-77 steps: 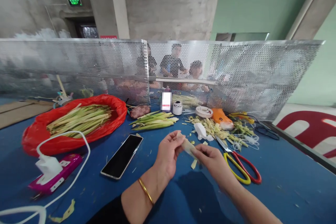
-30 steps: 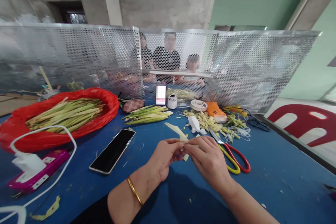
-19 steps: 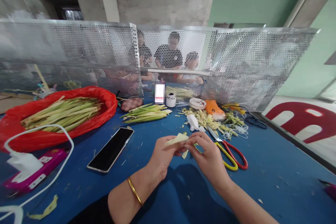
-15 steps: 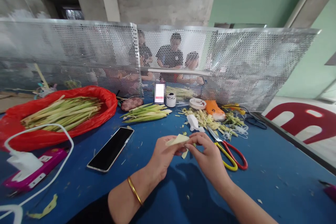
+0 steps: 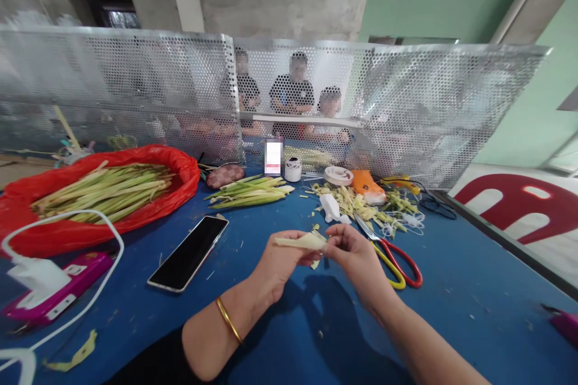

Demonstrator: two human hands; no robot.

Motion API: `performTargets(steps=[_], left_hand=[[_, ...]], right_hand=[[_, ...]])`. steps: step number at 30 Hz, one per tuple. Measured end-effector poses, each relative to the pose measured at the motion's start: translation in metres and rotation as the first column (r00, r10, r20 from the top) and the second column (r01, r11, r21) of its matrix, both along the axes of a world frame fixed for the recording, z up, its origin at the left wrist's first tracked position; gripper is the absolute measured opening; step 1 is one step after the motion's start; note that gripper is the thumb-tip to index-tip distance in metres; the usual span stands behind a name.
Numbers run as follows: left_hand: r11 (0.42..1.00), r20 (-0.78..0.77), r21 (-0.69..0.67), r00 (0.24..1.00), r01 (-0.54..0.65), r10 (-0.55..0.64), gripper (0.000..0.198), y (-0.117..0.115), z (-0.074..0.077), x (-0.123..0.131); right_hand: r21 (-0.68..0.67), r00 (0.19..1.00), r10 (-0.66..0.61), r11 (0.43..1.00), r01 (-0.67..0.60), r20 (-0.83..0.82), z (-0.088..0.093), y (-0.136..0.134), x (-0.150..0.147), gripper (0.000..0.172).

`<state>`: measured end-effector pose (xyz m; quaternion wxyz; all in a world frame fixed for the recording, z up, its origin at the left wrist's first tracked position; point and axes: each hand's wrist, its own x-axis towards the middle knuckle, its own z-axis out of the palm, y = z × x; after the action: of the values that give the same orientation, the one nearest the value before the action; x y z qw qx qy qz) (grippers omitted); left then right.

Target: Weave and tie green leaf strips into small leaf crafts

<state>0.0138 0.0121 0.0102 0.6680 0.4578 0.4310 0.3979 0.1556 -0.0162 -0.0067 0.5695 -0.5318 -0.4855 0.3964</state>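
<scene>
A pale, folded strip of plant leaf, like corn husk (image 5: 300, 242), lies across the top of my left hand (image 5: 282, 264), which is closed on it. My right hand (image 5: 354, 258) pinches the strip's right end between thumb and index finger. Its other fingers are curled. A greenish bit shows behind the fingertips, mostly hidden. Scissors with one red and one yellow handle (image 5: 400, 261) lie just right of my right hand. Beyond the hands are a bundle of green-white leaf strips (image 5: 253, 192) and a heap of leaf scraps (image 5: 361, 207).
A phone (image 5: 189, 252) lies left of my hands. Farther left are a red plastic bag (image 5: 180, 177) full of leaf strips and a purple power strip (image 5: 58, 298) with a white cable. A tape roll (image 5: 338, 175) and white jar (image 5: 293, 169) stand before a perforated metal screen (image 5: 158, 78); people sit behind it.
The strip has turned from an upright flap to lying flatter, its narrow tail now pointing left over my left hand. The whole view has shifted slightly.
</scene>
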Motion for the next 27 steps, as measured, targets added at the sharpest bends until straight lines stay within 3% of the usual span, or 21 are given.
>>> performTargets(steps=[3, 5, 8, 11, 15, 27], left_hand=[[0.996, 0.025, -0.085, 1.0, 0.006, -0.004, 0.022, 0.002, 0.0002, -0.0013], [0.99, 0.041, -0.136, 0.999, -0.025, 0.031, 0.02, 0.0028, 0.0009, -0.0021], [0.982, 0.052, -0.174, 0.995, -0.073, 0.083, 0.02, 0.0032, 0.0016, -0.0027], [0.982, 0.046, -0.176, 0.996, -0.069, 0.078, 0.021, 0.0029, 0.0014, -0.0028], [0.986, 0.013, -0.158, 0.999, -0.048, 0.051, 0.02, 0.003, 0.0007, -0.0026], [0.993, 0.042, -0.042, 0.993, -0.112, 0.114, 0.018, -0.0031, -0.0014, 0.0017]], right_hand=[[0.06, 1.0, 0.029, 0.998, -0.029, 0.005, -0.0001, -0.0003, 0.0001, 0.023], [0.19, 0.985, -0.035, 0.982, 0.002, 0.17, -0.0008, -0.0013, 0.0007, 0.015], [0.397, 0.876, -0.141, 0.916, -0.062, 0.462, -0.0011, -0.0045, 0.0011, 0.004], [0.439, 0.771, -0.184, 0.888, -0.135, 0.609, -0.0013, -0.0076, -0.0001, 0.013], [0.441, 0.746, -0.206, 0.889, -0.128, 0.633, -0.0027, -0.0083, -0.0013, 0.015], [0.37, 0.831, -0.167, 0.928, -0.05, 0.531, -0.0029, -0.0061, -0.0016, 0.016]])
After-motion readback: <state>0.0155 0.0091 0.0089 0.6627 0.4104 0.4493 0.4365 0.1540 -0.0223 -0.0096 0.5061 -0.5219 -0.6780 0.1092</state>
